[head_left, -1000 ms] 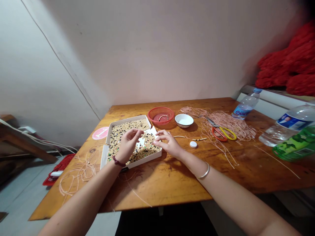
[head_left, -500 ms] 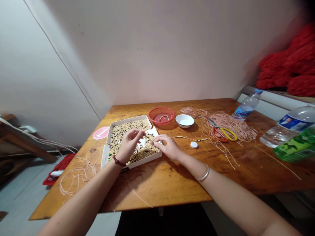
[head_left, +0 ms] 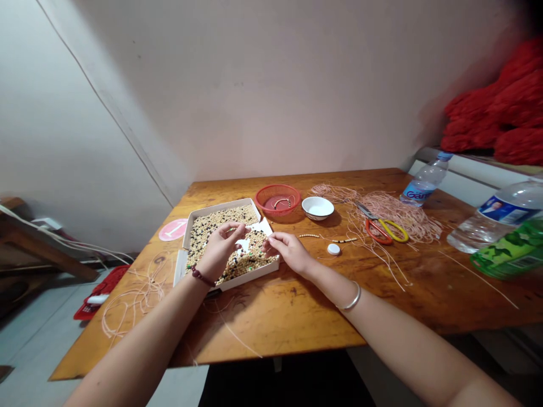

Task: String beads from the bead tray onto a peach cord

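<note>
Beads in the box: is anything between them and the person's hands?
Nothing visible. The left hand is over the beads, and the right hand is at the right side of the box, which has no lid on. Whether either pinches a bead is too small to tell.

Left hand (head_left: 219,251) curled, right hand (head_left: 291,252) curled, forearms (head_left: 159,325) converging
</note>
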The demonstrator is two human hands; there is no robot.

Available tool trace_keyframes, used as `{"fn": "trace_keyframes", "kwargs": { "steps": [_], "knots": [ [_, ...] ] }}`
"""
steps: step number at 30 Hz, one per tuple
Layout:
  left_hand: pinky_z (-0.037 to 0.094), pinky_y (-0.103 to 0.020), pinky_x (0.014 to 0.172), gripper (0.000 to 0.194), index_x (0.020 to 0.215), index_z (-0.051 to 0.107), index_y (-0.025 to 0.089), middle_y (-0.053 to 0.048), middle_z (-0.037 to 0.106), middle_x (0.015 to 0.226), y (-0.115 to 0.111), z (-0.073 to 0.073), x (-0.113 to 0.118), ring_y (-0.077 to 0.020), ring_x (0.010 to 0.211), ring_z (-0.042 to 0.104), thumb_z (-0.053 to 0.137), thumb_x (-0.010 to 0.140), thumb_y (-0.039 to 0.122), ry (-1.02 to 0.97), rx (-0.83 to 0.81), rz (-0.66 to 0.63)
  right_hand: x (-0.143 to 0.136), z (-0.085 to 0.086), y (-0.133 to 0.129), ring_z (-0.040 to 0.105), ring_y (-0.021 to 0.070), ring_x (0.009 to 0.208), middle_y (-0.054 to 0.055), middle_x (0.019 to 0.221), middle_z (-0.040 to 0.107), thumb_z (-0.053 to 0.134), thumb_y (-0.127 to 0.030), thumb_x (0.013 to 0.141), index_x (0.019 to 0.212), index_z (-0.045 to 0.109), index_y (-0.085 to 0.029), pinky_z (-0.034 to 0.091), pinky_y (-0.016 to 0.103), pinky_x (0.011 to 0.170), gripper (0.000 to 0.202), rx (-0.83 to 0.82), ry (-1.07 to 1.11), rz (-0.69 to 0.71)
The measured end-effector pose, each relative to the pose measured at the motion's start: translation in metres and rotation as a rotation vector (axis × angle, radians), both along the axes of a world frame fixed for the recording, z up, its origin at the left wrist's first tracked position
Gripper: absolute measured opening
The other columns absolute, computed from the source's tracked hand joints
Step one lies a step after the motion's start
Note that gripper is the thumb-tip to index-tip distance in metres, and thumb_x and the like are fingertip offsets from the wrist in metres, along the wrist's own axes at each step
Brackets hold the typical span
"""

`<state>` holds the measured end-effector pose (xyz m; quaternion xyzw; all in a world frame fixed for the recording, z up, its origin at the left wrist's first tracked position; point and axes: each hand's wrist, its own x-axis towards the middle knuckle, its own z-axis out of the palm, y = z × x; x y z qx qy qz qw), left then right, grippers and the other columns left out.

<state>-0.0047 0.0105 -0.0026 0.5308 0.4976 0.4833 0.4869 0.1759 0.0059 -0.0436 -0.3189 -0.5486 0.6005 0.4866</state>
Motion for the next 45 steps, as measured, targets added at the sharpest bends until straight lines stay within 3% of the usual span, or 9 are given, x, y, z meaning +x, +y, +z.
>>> {"fn": "trace_keyframes", "kwargs": {
  "steps": [7, 12, 15, 18, 23, 29, 38, 45],
  "knots": [
    [0.042, -0.013, 0.054, 0.031, 0.084, 0.063, 0.018, -0.003, 0.063, 0.087, 0.001, -0.001, 0.0, -0.0092, 0.075, 0.057, 0.074, 0.069, 0.042, -0.154, -0.125, -0.041, 0.001, -0.001, -0.001, 0.049, 0.0093, 0.05, 0.001, 0.069, 0.058, 0.054, -0.045, 0.08, 0.075, 0.055, -0.017, 0.04, 0.023, 0.049, 0.029, 0.038, -0.083, -0.023],
    [0.045, -0.009, 0.049, 0.015, 0.083, 0.065, 0.014, -0.001, 0.063, 0.079, 0.007, -0.009, -0.005, -0.0033, 0.059, 0.055, 0.073, 0.074, 0.023, -0.448, -0.33, -0.14, 0.003, -0.002, 0.001, 0.034, 0.0084, 0.048, -0.004, 0.056, 0.041, 0.051, -0.044, 0.081, 0.076, 0.058, -0.016, 0.026, 0.022, 0.045, 0.029, 0.079, -0.111, -0.084],
    [0.05, -0.009, 0.053, 0.005, 0.083, 0.064, 0.013, 0.0, 0.064, 0.078, 0.011, -0.011, -0.007, -0.0026, 0.058, 0.058, 0.066, 0.079, 0.013, -0.642, -0.487, -0.112, 0.004, 0.001, 0.0, 0.033, 0.0089, 0.051, -0.004, 0.056, 0.039, 0.052, -0.044, 0.08, 0.074, 0.06, -0.015, 0.025, 0.022, 0.047, 0.03, 0.113, -0.156, -0.111],
    [0.051, -0.008, 0.051, 0.003, 0.082, 0.064, 0.013, -0.001, 0.064, 0.076, 0.011, -0.007, -0.007, -0.0031, 0.057, 0.059, 0.061, 0.083, 0.012, -0.71, -0.528, -0.078, 0.004, 0.003, -0.001, 0.031, 0.008, 0.05, -0.004, 0.056, 0.04, 0.054, -0.043, 0.079, 0.074, 0.06, -0.015, 0.023, 0.022, 0.046, 0.03, 0.106, -0.165, -0.128],
    [0.05, -0.009, 0.048, 0.005, 0.08, 0.065, 0.015, -0.003, 0.065, 0.079, 0.008, -0.003, -0.004, -0.0032, 0.055, 0.057, 0.062, 0.084, 0.016, -0.598, -0.49, -0.051, 0.003, 0.007, -0.002, 0.023, 0.0057, 0.043, -0.007, 0.052, 0.035, 0.058, -0.044, 0.074, 0.075, 0.061, -0.016, 0.016, 0.021, 0.041, 0.028, -0.062, -0.056, -0.088],
    [0.051, -0.011, 0.052, 0.008, 0.083, 0.066, 0.016, -0.003, 0.066, 0.085, 0.009, -0.012, -0.005, -0.0045, 0.06, 0.057, 0.07, 0.077, 0.02, -0.469, -0.377, -0.104, 0.006, 0.014, -0.005, 0.016, 0.0021, 0.038, -0.009, 0.053, 0.035, 0.061, -0.039, 0.07, 0.076, 0.06, -0.016, 0.006, 0.02, 0.038, 0.024, -0.264, 0.093, 0.002],
    [0.039, -0.009, 0.042, 0.024, 0.079, 0.065, 0.014, 0.001, 0.057, 0.07, 0.008, -0.015, -0.003, -0.0013, 0.048, 0.044, 0.079, 0.066, 0.029, -0.341, -0.28, -0.184, 0.007, 0.016, -0.007, 0.018, 0.001, 0.038, -0.008, 0.057, 0.037, 0.062, -0.037, 0.068, 0.076, 0.06, -0.015, 0.005, 0.019, 0.039, 0.024, -0.322, 0.111, -0.002],
    [0.035, -0.012, 0.044, 0.034, 0.082, 0.06, 0.016, -0.002, 0.06, 0.086, 0.005, -0.012, 0.001, -0.0046, 0.058, 0.048, 0.077, 0.065, 0.041, -0.178, -0.185, -0.104, 0.007, 0.016, -0.007, 0.016, 0.0016, 0.039, -0.009, 0.054, 0.033, 0.061, -0.037, 0.067, 0.074, 0.061, -0.015, 0.006, 0.019, 0.039, 0.023, -0.311, 0.09, -0.005]
  ]
}}
